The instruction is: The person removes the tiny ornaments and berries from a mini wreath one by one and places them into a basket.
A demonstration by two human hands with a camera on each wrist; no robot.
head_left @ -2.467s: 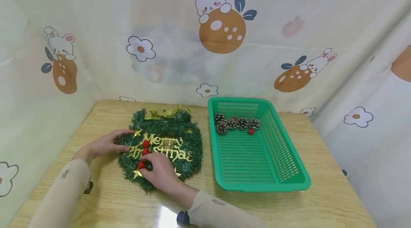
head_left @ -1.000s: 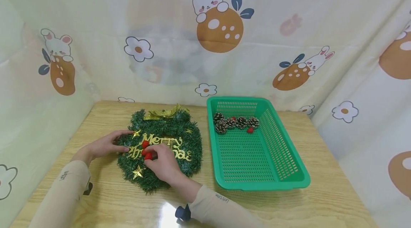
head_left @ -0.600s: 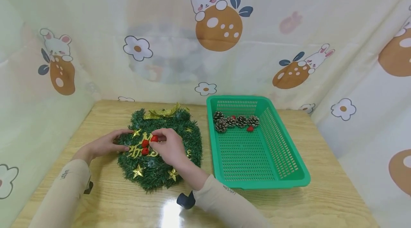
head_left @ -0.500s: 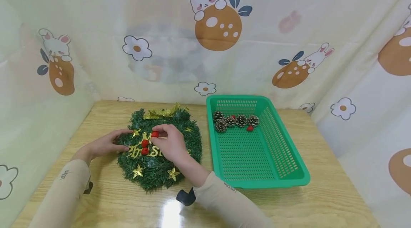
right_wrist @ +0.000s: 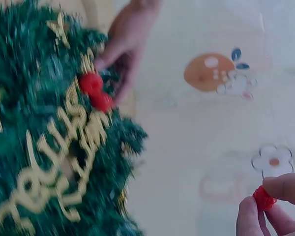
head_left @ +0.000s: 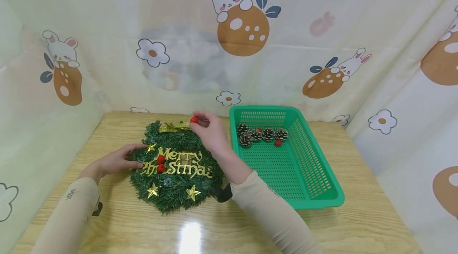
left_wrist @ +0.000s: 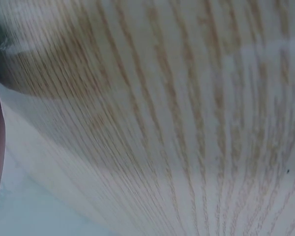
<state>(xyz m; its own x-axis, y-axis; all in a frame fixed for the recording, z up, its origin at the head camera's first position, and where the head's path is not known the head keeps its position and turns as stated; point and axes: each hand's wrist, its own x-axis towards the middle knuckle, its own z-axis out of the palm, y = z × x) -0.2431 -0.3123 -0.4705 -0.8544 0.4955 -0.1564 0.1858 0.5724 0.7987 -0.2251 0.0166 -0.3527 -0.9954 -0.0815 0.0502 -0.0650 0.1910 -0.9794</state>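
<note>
A green Christmas wreath [head_left: 171, 200] with gold "Merry Christmas" lettering [head_left: 186, 169] lies on the table. My left hand [head_left: 116, 161] rests on its left edge, fingers spread and fairly straight. Two red berries [head_left: 161, 168] sit on the left part of the lettering. Over the wreath's upper right, beside the gold bow [head_left: 173, 127], my right hand [head_left: 211, 132] pinches another red berry [right_wrist: 264, 198] between thumb and fingertips. Gold stars [head_left: 193, 193] decorate the wreath. The left wrist view shows mostly tabletop, with just a sliver of skin at its left edge.
To the wreath's right stands a green plastic basket [head_left: 341, 198]. Inside it, several pinecones [head_left: 268, 134] line the back left, with a red berry [head_left: 278, 142] near them and another partly hidden behind. A patterned curtain [head_left: 186, 47] hangs behind the wooden table [head_left: 125, 226].
My right hand has lifted a red berry from near the lower left star and carried it up and right, past the lettering, to beside the bow. My left hand has stayed put.
</note>
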